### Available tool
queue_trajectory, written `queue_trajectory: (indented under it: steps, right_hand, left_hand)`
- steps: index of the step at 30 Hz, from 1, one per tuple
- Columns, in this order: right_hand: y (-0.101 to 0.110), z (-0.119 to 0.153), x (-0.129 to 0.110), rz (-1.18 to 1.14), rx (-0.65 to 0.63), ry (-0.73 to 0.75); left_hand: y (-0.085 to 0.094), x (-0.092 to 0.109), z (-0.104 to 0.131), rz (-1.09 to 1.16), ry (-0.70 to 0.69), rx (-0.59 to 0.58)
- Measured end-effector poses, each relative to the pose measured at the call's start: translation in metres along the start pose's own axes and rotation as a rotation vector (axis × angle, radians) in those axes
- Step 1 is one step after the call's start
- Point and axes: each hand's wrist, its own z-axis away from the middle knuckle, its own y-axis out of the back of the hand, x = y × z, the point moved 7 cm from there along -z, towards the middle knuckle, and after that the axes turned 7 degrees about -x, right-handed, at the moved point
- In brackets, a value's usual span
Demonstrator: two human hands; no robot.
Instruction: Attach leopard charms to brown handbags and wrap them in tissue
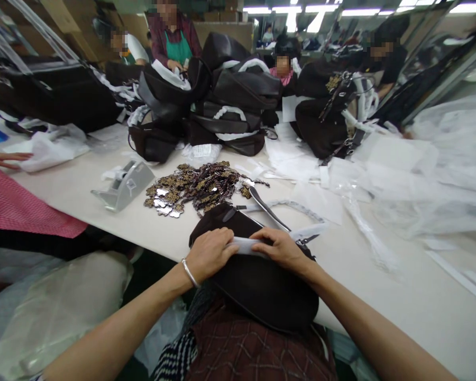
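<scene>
A dark handbag [269, 288] rests at the table's front edge, against my body. Across its upper side runs a strip of white wrapping paper [244, 245]. My left hand [214, 251], with a silver bangle at the wrist, has its fingers closed on the strip's left end. At the right end, my right hand [280, 248] pinches the same strip between thumb and fingers. One handle [267, 209] of the bag stands up behind my hands. Another handle, wrapped in white [301, 208], lies over the table beyond it.
Just beyond the bag is a heap of brown and gold tags [198, 185]. A clear tape dispenser [125, 185] stands to its left. Stacked dark handbags [238, 100] fill the back. Plastic sheets [432, 164] cover the right. Co-workers sit and stand around; one's hand [8, 159] is at far left.
</scene>
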Motion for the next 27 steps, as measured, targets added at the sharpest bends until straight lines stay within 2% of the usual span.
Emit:
queue_trajectory:
  steps: [4, 6, 10, 13, 17, 23, 27]
  right_hand:
    - [0.001, 0.001, 0.003, -0.092, -0.033, -0.058]
    - [-0.001, 0.001, 0.002, -0.123, -0.076, -0.059]
    - [-0.006, 0.0, -0.001, -0.138, -0.171, -0.029]
    - [-0.005, -0.001, 0.001, -0.144, -0.208, -0.05]
    - [-0.003, -0.001, 0.006, -0.11, -0.249, -0.106]
    - [-0.006, 0.0, 0.013, -0.161, -0.287, -0.2]
    - [-0.011, -0.001, 0.016, -0.187, -0.335, -0.256]
  left_hand:
    - [0.004, -0.01, -0.004, 0.137, 0.089, 0.026]
    - [0.002, -0.011, -0.008, 0.232, 0.077, -0.038]
    - [-0.011, 0.001, -0.017, 0.236, -0.142, -0.314]
    - [-0.015, 0.01, -0.019, 0.214, -0.272, -0.405]
    - [-0.014, 0.009, -0.018, 0.347, -0.247, -0.368]
    - [-0.017, 0.007, -0.009, 0.42, -0.191, -0.3]
    - [-0.024, 0.001, -0.01, 0.469, -0.09, -0.241]
